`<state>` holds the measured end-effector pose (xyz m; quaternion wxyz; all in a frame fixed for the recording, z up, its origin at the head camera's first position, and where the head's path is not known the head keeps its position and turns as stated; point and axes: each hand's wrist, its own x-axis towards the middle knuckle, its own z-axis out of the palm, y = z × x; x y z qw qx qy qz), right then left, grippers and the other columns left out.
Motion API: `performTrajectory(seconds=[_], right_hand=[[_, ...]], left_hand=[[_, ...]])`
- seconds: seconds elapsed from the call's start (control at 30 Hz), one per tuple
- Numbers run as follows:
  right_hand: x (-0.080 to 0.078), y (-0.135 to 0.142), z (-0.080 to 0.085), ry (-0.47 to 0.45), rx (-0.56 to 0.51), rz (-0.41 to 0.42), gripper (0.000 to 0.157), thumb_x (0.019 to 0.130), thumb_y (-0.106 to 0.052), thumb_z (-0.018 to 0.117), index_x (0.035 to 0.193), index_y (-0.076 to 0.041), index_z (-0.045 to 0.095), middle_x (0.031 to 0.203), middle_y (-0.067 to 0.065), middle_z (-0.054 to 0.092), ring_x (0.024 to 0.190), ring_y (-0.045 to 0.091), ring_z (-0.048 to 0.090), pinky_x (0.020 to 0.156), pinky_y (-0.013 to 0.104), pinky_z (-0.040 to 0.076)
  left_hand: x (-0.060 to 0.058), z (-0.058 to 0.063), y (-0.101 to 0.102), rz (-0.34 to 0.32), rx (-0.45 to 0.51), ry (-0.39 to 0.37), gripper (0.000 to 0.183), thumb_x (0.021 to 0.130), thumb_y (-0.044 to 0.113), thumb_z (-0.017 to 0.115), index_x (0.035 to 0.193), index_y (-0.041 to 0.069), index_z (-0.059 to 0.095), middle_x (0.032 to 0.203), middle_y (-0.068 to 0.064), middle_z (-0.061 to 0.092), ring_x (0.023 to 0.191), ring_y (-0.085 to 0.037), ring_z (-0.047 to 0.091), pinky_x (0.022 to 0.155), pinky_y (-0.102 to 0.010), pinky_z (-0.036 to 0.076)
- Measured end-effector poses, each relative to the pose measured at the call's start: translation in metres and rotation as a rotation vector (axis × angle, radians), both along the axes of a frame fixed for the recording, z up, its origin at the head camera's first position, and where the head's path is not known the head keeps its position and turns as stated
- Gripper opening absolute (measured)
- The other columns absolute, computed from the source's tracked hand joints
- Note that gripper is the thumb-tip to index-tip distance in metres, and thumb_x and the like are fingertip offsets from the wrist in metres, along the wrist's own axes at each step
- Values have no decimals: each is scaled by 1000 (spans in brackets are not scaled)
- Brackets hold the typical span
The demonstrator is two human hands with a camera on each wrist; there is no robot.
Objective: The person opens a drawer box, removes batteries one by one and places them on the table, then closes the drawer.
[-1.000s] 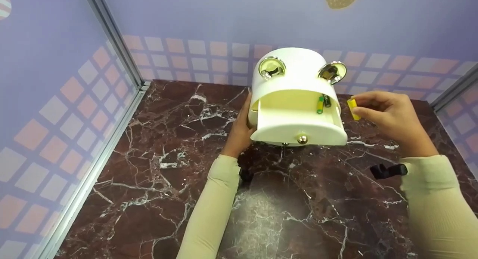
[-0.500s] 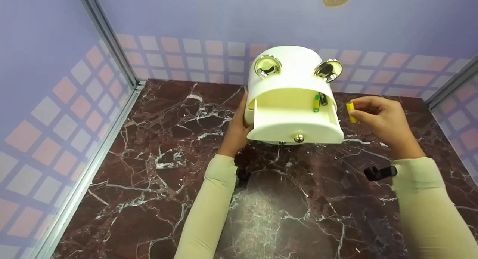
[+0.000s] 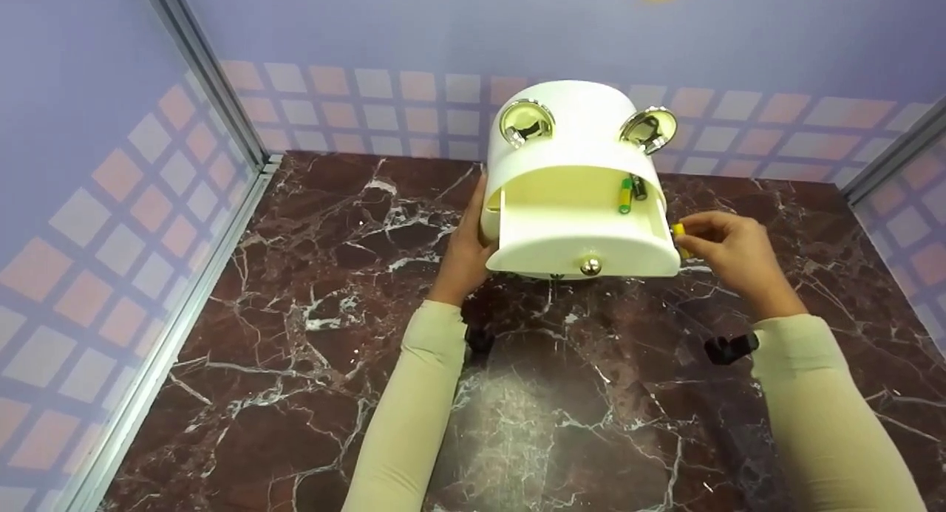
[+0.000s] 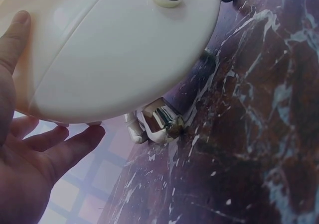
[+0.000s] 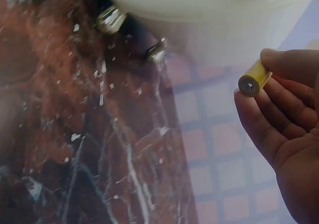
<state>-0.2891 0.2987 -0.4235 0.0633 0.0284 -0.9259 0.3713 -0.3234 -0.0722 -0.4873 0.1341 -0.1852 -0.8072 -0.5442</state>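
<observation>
A white rounded box [image 3: 580, 139] with two shiny metal ear-like discs stands toward the back of the marble table. Its drawer [image 3: 539, 255], with a round metal knob [image 3: 590, 266], is pulled out toward me. My left hand [image 3: 464, 257] grips the box's left side, the thumb and fingers spread around the shell in the left wrist view. Between thumb and fingertips, my right hand [image 3: 732, 253] pinches a yellow battery [image 5: 255, 78] right beside the drawer's right wall. Inside the drawer, at its right, lie a green-and-yellow battery [image 3: 625, 196] and a dark battery [image 3: 639, 188].
Shiny metal feet [image 4: 158, 122] show beneath the box. The dark red marble table [image 3: 355, 379] spreads in front, and a lilac tile-patterned wall [image 3: 399, 39] rises close behind. Black camera mounts [image 3: 728, 349] sit at both wrists.
My right hand has moved left and a little toward me with the yellow battery, up to the drawer's side. The left hand keeps its grip; the whole view has shifted slightly.
</observation>
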Motion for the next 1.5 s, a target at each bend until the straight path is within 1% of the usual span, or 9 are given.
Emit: performTrajectory(seconds=[0.23,0.4,0.53,0.63,0.9,1.03,1.2,1.37,1.5], right_hand=[[-7,0,-21,5,24,12,30,90,-23,70,112,-3,69,105,19,72,72,-3,63,63,17,55],[-13,-2,-29,32,108,17,29,90,-23,69,111,-4,71,103,18,73,78,9,64,64,16,50],[-15,-2,-35,74,178,21,25,86,-14,69,107,-1,72,95,19,73,79,25,65,66,28,49],[-15,-1,-42,100,221,2,23,81,-9,69,102,-1,72,88,20,73,76,30,63,66,38,48],[-16,4,-61,69,260,0,17,74,-6,67,89,0,71,82,22,71,76,39,63,68,58,48],[-16,3,-64,75,273,14,12,72,-5,64,83,1,68,78,23,68,72,41,61,68,60,47],[-19,1,-62,95,295,11,4,70,-4,63,70,-1,61,73,23,65,68,42,58,65,61,46],[-23,-2,-64,99,301,-3,8,71,-5,64,67,0,59,75,27,65,70,48,60,65,63,45],[-24,-5,-69,78,290,-5,8,71,-5,63,66,-1,58,74,27,65,68,47,59,64,63,45]], left_hand=[[-1,0,-2,-7,-2,7,95,88,3,67,157,31,8,164,3,16,146,-22,28,116,-43,34],[-2,0,-1,-7,18,33,95,86,4,69,157,27,10,164,4,14,146,-19,28,116,-41,33],[-2,0,2,-19,32,37,95,85,4,69,157,24,10,164,4,12,147,-20,26,117,-41,32],[-2,1,5,-22,21,26,95,86,4,69,157,26,9,164,4,13,146,-23,28,117,-43,32],[1,-2,10,2,-17,4,96,86,0,68,157,27,10,163,0,17,144,-27,31,115,-45,34],[3,-2,11,6,-19,-17,98,85,-3,67,157,30,10,163,-2,19,143,-29,33,114,-45,37],[3,0,11,2,-27,-20,96,88,1,67,157,33,9,163,-3,19,144,-27,31,113,-44,38],[2,2,9,5,-26,-17,95,88,3,68,157,33,9,162,-3,20,143,-27,32,112,-45,38],[3,1,6,14,-21,-12,95,87,2,68,156,32,11,163,-2,20,142,-29,35,112,-45,39]])
